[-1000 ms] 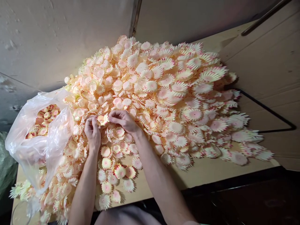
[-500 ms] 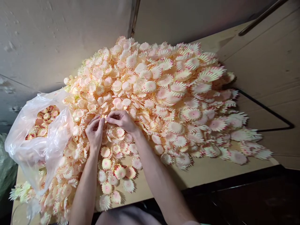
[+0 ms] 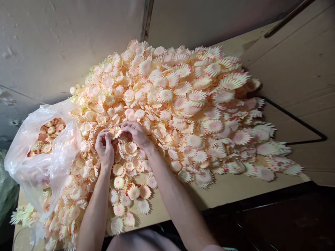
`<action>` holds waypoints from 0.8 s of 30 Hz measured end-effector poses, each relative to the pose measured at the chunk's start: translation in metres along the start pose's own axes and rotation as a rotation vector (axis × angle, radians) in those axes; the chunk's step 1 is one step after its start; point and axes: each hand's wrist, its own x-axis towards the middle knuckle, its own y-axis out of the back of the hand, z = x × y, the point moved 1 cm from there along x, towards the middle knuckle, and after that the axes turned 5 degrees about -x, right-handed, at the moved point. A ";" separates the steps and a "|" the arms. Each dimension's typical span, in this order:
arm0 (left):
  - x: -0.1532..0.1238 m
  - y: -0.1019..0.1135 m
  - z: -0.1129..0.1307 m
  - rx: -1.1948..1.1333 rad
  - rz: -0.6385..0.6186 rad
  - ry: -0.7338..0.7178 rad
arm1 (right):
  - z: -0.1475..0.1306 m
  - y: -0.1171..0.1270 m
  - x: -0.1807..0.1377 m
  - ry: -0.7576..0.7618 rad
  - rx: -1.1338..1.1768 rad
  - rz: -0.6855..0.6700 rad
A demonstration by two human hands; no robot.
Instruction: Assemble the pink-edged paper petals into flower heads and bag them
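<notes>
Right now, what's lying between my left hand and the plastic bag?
Loose flower heads from the pile fill that stretch, from the left hand to the plastic bag; the head view shows it.

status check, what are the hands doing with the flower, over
Both busy: left hand and right hand pinch one small flower. Held over the flower pile. Plastic bag sits left of the hands, not touching.

The flower piece (image 3: pixel 115 132) we've got is a small cream disc with fringed petals tipped in reddish pink. It's tilted up on edge, pinched between our left hand (image 3: pixel 104 148) and right hand (image 3: pixel 136 133), just right of the plastic bag (image 3: pixel 39 167).
</notes>
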 end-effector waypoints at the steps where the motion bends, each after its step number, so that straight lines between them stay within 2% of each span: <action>1: -0.001 -0.001 -0.001 -0.049 0.013 0.062 | -0.001 -0.001 -0.001 0.001 -0.005 -0.013; 4: -0.003 -0.002 -0.003 -0.157 0.049 0.184 | -0.004 -0.001 -0.004 0.042 -0.039 -0.054; 6: -0.004 -0.003 -0.002 -0.148 0.063 0.177 | -0.005 0.001 -0.005 0.111 -0.090 -0.078; 9: -0.005 -0.003 0.003 -0.016 0.053 0.004 | -0.005 0.004 -0.005 0.203 -0.197 -0.073; 12: -0.005 -0.004 0.009 0.126 0.032 -0.200 | -0.003 0.005 -0.006 0.228 -0.281 -0.027; 16: -0.005 -0.004 0.011 0.194 0.006 -0.304 | -0.001 0.002 -0.008 0.186 -0.327 -0.041; 20: -0.006 -0.004 0.007 0.192 -0.023 -0.297 | -0.002 -0.001 -0.008 0.191 -0.364 -0.049; 24: -0.005 -0.003 0.000 0.130 0.038 -0.177 | -0.004 0.001 -0.007 0.186 -0.386 -0.105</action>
